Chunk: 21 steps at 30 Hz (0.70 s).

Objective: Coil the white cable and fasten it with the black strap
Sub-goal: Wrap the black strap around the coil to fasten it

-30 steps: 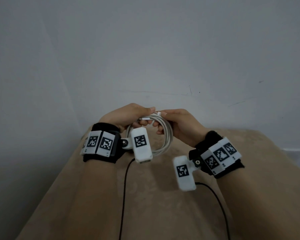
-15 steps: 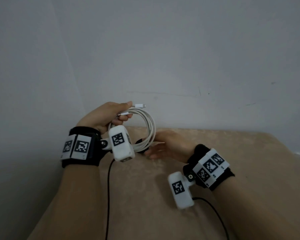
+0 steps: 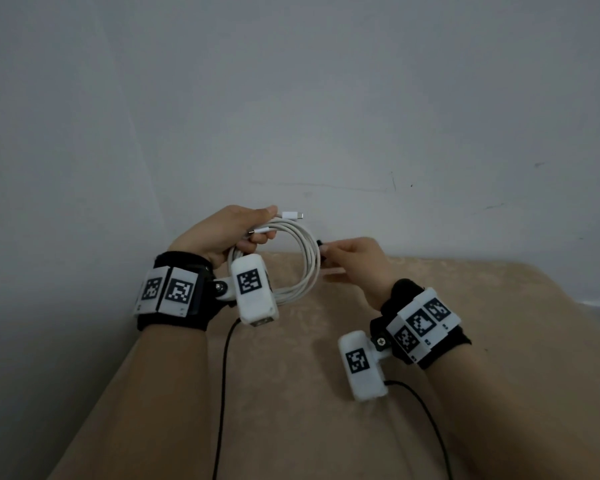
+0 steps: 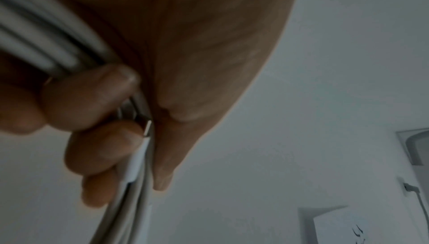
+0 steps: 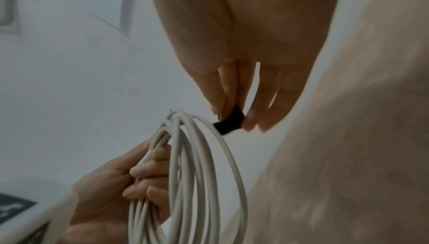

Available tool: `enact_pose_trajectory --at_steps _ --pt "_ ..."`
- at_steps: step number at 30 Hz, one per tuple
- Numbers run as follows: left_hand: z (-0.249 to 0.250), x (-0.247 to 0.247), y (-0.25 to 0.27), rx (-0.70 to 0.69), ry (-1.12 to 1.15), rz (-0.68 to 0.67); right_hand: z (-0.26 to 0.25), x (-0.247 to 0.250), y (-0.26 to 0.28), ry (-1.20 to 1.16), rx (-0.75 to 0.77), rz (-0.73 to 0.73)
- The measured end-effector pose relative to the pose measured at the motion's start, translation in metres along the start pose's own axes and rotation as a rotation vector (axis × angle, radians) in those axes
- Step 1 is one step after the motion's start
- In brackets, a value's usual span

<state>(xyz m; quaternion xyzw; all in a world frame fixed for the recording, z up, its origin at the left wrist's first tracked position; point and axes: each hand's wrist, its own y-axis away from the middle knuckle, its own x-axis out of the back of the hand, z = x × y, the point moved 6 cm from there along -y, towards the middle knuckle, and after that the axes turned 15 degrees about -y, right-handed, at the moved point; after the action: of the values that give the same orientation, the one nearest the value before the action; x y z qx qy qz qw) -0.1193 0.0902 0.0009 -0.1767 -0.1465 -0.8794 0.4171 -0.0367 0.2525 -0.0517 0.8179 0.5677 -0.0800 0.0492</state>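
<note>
- Coil: the thin white charging cable (image 3: pixel 302 258), wound into several round loops, hangs upright in the air above the beige patterned tabletop (image 3: pixel 326 410), close to the pale grey wall (image 3: pixel 291 98). You carry it clear of the surface, probably so both sides of the bundle stay reachable for wrapping.
- Left hand (image 3: pixel 222 233): your grip is clamped on the top left of the coil, fingers curled round all the strands at once. This single hold appears to be what keeps the loops from springing apart.
- Plugs: the two white connector ends (image 3: pixel 291 215) project rightward just past your left fingertips (image 4: pixel 92 149). Trapping both ends under the same fingers seems meant to stop the cable unwinding from either tail.
- Right hand (image 3: pixel 357 261): your thumb and fingers are pressed together on the short black fabric strap (image 5: pixel 230 122), pinching it by one end.
- Strap position: its free end touches the outermost strand on the coil's right side, opposite your left hand. Whether it is already attached to that strand cannot be told.
- Stage, as a judgement: coiling looks finished and fastening has barely begun; the strap does not yet encircle the bundle.
- Next requirement: you would need to pass the strap round every loop and close it on itself, holding the left clamp firm meanwhile.
- Risk: loosening the left fingers early could let a plug slip out and the loops spill.
</note>
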Motion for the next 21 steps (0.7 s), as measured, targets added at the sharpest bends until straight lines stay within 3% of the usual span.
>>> enact_pose_trajectory --at_steps 3,10,13,15,21 --pt "0.003 -0.011 -0.004 -0.014 -0.01 -0.037 -0.025 0.017 -0.001 0.019 0.194 0.114" --pt "0.015 -0.035 -0.014 -0.054 -0.031 -0.054 -0.072 0.046 0.008 -0.172 0.442 0.159" --pt "0.018 -0.04 -0.016 -0.065 -0.05 0.0 -0.082 0.04 0.013 -0.445 0.38 -0.036" --pt "0.02 -0.042 -0.016 -0.09 -0.058 0.046 -0.084 0.03 0.018 -0.49 0.311 -0.15" --pt "0.035 -0.045 -0.017 -0.184 -0.027 0.195 -0.068 0.004 0.022 0.044 0.215 -0.048"
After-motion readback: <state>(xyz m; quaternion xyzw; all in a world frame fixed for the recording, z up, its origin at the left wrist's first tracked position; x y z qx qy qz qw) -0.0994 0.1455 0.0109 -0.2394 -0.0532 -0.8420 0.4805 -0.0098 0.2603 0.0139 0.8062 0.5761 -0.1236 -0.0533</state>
